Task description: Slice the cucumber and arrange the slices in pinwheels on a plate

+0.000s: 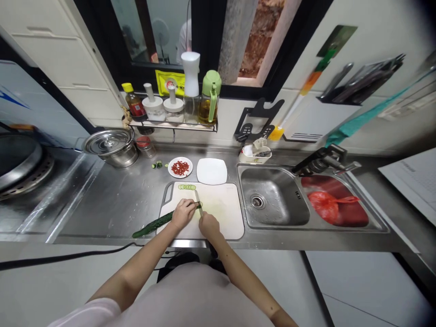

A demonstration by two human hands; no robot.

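Observation:
A long dark green cucumber (155, 225) lies slantwise over the left edge of the white cutting board (226, 213). My left hand (184, 212) is closed over it close to its cut end. In my right hand (209, 225) is a kitchen knife (198, 198), its blade upright against that end, pointing away from me. A row of overlapping cucumber slices (187, 187) rests near the board's far edge. Behind the board stand a white plate of chopped red pieces (180, 168) and a bare white square plate (211, 171). My fingers hide part of the knife handle.
To the right is a steel double sink (272, 195) with a red plastic bag (323, 206) in one basin. A lidded pot (114, 147) and a wok (18, 159) stand left. Cucumber ends (157, 165) lie behind the board, below a shelf of seasoning bottles (173, 122).

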